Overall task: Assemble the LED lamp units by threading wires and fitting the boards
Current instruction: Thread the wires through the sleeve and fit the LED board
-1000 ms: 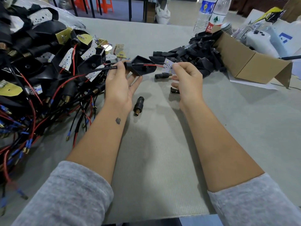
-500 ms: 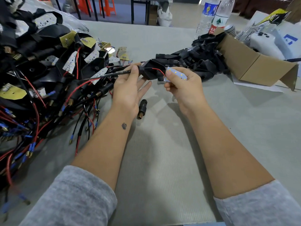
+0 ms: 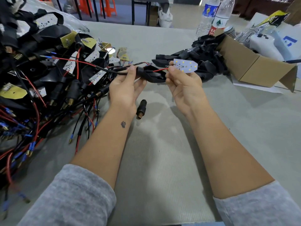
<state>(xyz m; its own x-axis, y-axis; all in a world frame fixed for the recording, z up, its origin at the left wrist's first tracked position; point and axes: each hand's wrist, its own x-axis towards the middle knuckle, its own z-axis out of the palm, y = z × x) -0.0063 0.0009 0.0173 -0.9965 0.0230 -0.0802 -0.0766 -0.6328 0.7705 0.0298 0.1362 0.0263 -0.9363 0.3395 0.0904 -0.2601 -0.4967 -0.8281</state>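
My left hand (image 3: 126, 88) grips the neck of a black lamp housing (image 3: 151, 75) above the table, where a black sheathed cable (image 3: 114, 71) enters it from the left. A red wire (image 3: 160, 70) comes out of the housing to a white LED board (image 3: 185, 66) with yellow LED dots facing up. My right hand (image 3: 183, 86) pinches that board at its left end, just right of the housing. A loose black threaded connector (image 3: 141, 108) with a brass tip lies on the table below my hands.
A large pile of wired lamp units (image 3: 40, 75) with red and black leads fills the left. Empty black housings (image 3: 200, 54) spill from a cardboard box (image 3: 254, 67) at the right. Two water bottles (image 3: 211, 17) stand behind. The grey table (image 3: 162, 160) lies bare near me.
Both hands have lifted the housing and drawn it nearer. My right hand has turned the LED board face up and raised it off to the right of the housing.
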